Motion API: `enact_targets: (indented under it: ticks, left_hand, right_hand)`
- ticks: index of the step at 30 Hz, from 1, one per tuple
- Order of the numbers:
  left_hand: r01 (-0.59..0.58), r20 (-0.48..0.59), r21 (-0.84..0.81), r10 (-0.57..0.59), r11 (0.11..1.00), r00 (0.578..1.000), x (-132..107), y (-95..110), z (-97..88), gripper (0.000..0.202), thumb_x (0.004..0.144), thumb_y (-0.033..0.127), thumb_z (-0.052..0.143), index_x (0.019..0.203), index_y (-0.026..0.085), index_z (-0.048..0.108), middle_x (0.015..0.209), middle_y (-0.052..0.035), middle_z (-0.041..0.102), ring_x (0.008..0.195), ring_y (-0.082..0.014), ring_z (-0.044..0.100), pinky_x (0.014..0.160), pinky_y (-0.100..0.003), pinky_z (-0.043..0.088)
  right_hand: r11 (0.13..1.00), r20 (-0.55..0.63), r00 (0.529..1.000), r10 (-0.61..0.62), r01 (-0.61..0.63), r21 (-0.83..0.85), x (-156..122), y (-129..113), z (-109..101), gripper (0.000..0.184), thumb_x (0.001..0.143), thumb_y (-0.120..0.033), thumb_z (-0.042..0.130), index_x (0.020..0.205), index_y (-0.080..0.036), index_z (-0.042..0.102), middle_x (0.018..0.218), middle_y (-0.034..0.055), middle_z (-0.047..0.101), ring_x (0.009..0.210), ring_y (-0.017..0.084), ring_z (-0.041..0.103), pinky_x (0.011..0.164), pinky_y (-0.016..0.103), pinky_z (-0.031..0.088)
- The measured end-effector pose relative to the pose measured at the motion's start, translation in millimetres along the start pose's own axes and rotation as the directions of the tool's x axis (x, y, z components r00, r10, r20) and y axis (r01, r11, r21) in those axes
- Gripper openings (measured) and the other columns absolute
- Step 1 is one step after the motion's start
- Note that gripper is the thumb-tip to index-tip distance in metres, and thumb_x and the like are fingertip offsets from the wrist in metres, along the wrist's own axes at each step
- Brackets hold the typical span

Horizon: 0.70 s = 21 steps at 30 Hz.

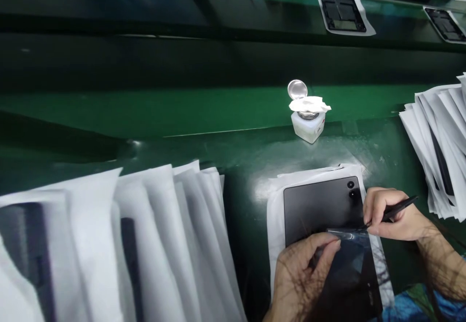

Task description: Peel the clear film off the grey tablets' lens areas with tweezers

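A dark tablet back cover (309,205) with two camera rings lies face up on white wrapping sheets (275,225). Clear plastic film (351,244) is lifted along one edge over its middle. My left hand (302,268) pinches the left corner of that film between thumb and forefinger. At the cover's right edge, my right hand (393,213) is closed round thin black tweezers (400,207), whose tip reaches the film's right end. Part of the cover is hidden beneath my left hand.
White-wrapped dark panels stand in a row (163,234) on the left, with another stack (440,142) at right. A small dispenser bottle (308,125) with its lid raised and a tissue on top stands behind the cover. Black frames (344,14) lie on the far ledge.
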State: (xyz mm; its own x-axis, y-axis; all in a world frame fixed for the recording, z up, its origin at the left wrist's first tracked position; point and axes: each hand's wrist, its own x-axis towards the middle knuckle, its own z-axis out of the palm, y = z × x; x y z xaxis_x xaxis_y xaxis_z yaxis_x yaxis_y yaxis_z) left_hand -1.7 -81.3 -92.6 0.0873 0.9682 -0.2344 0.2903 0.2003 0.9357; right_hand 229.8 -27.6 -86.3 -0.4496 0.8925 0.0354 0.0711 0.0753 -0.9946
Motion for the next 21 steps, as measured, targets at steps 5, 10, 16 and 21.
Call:
enact_targets:
  ticks: [5,10,16,21]
  left_hand:
    - [0.008,0.005,0.013,-0.008,1.0,1.0,-1.6,1.1,1.2,0.018,0.085,0.022,0.065,0.076,0.032,0.077,0.066,0.0071,0.081,0.057,-0.0146,0.073,0.059,-0.019,0.059]
    - [-0.005,0.013,0.044,0.004,0.999,1.0,-0.5,-0.5,1.0,0.019,0.085,0.022,0.064,0.075,0.032,0.077,0.067,0.0065,0.081,0.056,-0.0151,0.073,0.056,-0.019,0.059]
    - [-0.032,0.013,0.044,0.032,0.998,0.999,0.6,2.4,-1.7,0.016,0.085,0.023,0.067,0.075,0.028,0.079,0.066,0.004,0.082,0.056,-0.0161,0.074,0.06,-0.02,0.06]
    - [-0.043,0.006,0.038,0.043,0.998,0.999,-0.1,0.2,0.4,0.015,0.084,0.023,0.068,0.075,0.028,0.079,0.067,0.0033,0.082,0.058,-0.0176,0.076,0.06,-0.021,0.061]
  right_hand:
    - [1.0,-0.002,1.0,-0.015,0.015,-0.02,-0.1,0.0,1.0,0.017,0.079,-0.014,0.077,0.072,-0.023,0.065,0.073,0.0019,0.074,0.067,0.016,0.069,0.062,0.029,0.056]
    - [0.999,-0.021,0.999,-0.029,0.029,-0.029,-1.2,1.6,0.5,0.016,0.081,-0.019,0.078,0.072,-0.023,0.065,0.074,0.0031,0.073,0.068,0.017,0.069,0.062,0.031,0.056]
    - [0.998,0.004,0.999,-0.039,0.039,-0.046,0.2,-0.2,0.5,0.018,0.084,-0.022,0.076,0.07,-0.023,0.064,0.074,0.0023,0.073,0.067,0.016,0.068,0.061,0.03,0.055]
    - [0.998,-0.003,0.999,-0.05,0.05,-0.023,-0.1,1.9,1.3,0.017,0.081,-0.015,0.077,0.072,-0.024,0.065,0.073,0.0013,0.073,0.068,0.015,0.068,0.061,0.029,0.055]
